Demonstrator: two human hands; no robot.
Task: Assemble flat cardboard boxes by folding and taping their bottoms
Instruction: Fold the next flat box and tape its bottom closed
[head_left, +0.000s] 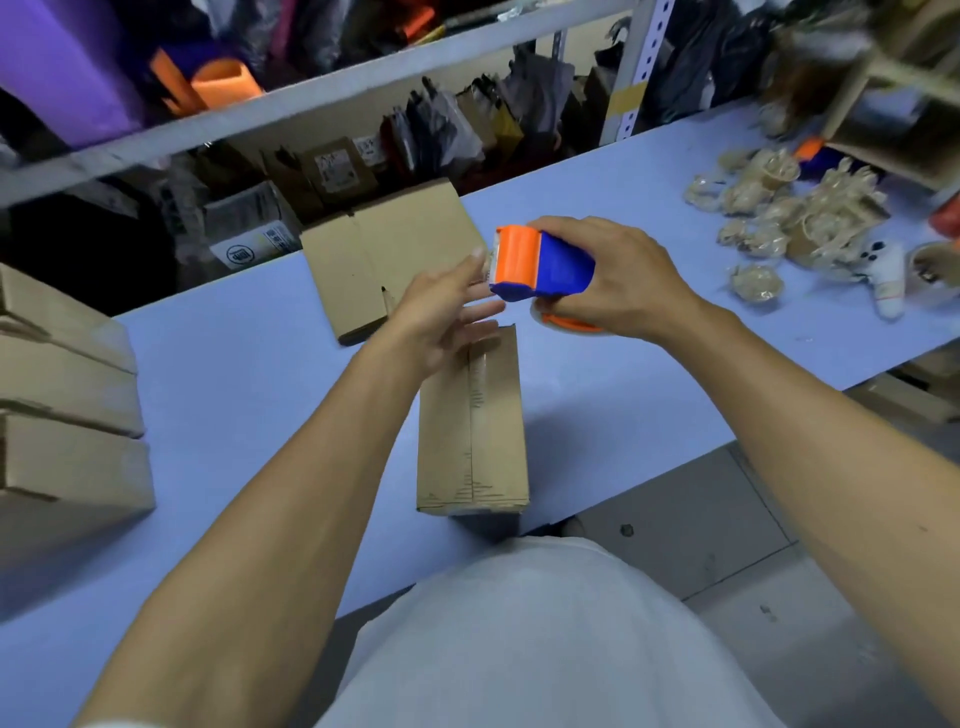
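1. The right hand (618, 278) grasps a blue and orange tape dispenser (540, 265), fingers curled over its top and thumb under it, holding it raised over the table (234, 374). Its orange front end points toward the left hand; the tape roll beneath shows only as an orange and pale rim below the palm, the rest hidden by the hand.

2. The left hand (441, 312) is released, fingers straight and spread, their tips just beside the dispenser's orange end. Whether a fingertip touches tape there cannot be told: that spot is small and blurred.

3. Below both hands stands the assembled box (472, 421), its upper face bearing a strip of clear tape along the middle seam. The far end of that face is covered by the left hand's fingers and wrist, and the box's near side drops out of sight at the table edge.

4. Beyond the left hand lies a stack of flat boxes (374, 260), touching nothing held.

5. Far to the left of the left forearm sit more cardboard boxes (67, 415), cut off by the picture's edge and blurred.

6. To the right of the right hand, well apart, lies a heap of crumpled tape scraps (795, 218); single pieces cannot be made out. A white object (885, 283) beside it is hard to identify.

7. The shelves (311, 98) behind the table hold dark, smeared goods.
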